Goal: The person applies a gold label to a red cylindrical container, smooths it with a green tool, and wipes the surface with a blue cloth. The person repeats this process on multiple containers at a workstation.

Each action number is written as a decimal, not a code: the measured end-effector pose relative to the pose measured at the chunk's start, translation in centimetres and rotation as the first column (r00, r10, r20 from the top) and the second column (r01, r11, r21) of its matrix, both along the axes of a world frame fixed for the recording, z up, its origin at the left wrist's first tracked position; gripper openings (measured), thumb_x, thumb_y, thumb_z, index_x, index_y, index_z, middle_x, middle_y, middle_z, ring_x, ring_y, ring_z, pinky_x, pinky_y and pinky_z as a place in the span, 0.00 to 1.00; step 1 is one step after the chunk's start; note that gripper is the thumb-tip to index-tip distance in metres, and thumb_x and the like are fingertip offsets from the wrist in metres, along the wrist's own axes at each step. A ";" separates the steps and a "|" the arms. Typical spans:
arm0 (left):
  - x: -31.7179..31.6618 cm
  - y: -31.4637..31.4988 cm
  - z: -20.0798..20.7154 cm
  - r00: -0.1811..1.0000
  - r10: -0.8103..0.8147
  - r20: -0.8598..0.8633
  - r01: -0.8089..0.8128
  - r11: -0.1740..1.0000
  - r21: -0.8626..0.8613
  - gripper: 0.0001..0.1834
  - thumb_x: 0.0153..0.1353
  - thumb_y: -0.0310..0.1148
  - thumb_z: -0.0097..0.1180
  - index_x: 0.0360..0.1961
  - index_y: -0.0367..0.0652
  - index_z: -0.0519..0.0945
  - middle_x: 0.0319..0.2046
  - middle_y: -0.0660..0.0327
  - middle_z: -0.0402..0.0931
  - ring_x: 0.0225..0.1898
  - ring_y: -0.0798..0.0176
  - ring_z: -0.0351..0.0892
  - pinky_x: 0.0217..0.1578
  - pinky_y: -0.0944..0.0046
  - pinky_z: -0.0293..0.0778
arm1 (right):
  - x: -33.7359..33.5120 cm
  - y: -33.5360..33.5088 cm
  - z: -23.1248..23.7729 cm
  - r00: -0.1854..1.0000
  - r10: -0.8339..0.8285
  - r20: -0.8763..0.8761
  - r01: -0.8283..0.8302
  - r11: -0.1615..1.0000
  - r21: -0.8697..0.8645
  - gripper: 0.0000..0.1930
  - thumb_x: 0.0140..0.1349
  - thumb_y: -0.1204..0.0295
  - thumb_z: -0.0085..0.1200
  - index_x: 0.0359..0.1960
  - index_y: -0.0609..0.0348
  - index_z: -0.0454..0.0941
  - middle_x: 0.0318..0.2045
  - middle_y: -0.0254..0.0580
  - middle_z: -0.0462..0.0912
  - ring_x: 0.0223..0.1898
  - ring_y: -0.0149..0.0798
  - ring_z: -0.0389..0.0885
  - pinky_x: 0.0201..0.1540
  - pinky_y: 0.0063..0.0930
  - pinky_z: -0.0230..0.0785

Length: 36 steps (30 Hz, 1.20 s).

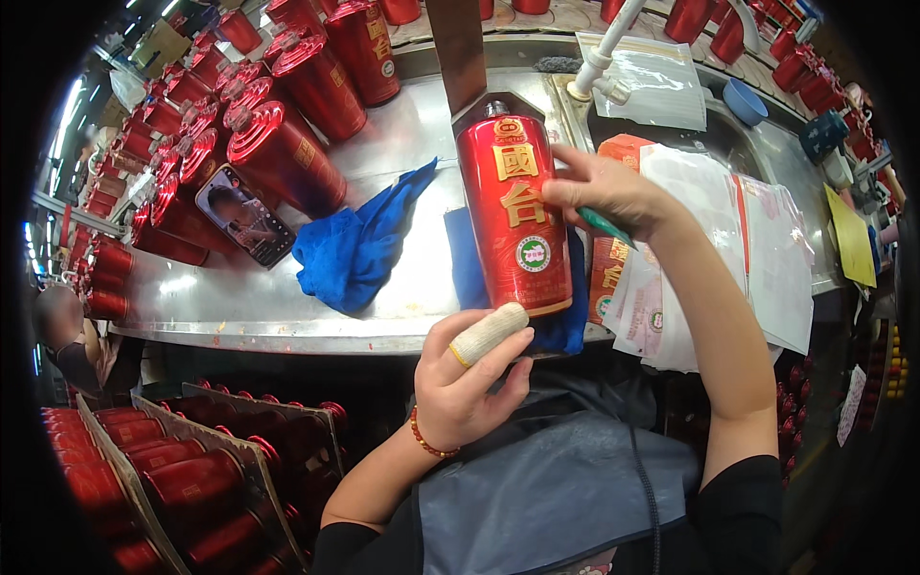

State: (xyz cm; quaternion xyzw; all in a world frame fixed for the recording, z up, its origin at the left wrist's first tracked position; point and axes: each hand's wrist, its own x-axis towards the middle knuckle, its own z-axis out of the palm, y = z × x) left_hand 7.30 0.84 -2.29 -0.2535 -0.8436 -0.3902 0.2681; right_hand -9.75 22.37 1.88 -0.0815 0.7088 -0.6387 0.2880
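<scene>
A red bottle with gold characters and a round white-and-green label stands in front of me, its base by a folded blue cloth. My left hand holds the bottle at its bottom edge; a pale knitted sleeve covers one finger. On the bottle's right side rests my right hand, thumb on the front, some fingertips hidden behind it. A slim green tool is gripped in that same hand; its kind I cannot make out.
Many red bottles crowd the left of the metal table. A phone leans on them near a crumpled blue cloth. Printed sheets lie right, by a sink with a white tap. Bottle crates stand lower left.
</scene>
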 end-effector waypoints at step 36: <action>0.1 -0.1 0.4 1.000 0.009 -0.005 -0.009 0.997 -0.074 0.22 0.48 0.21 0.70 0.47 0.40 0.87 0.51 0.53 0.84 0.49 0.50 0.83 0.50 0.57 0.81 | -0.9 -1.5 1.7 0.981 0.094 -0.170 -0.034 0.946 0.323 0.53 0.49 0.39 0.74 0.66 0.71 0.69 0.48 0.56 0.84 0.46 0.40 0.86 0.48 0.32 0.79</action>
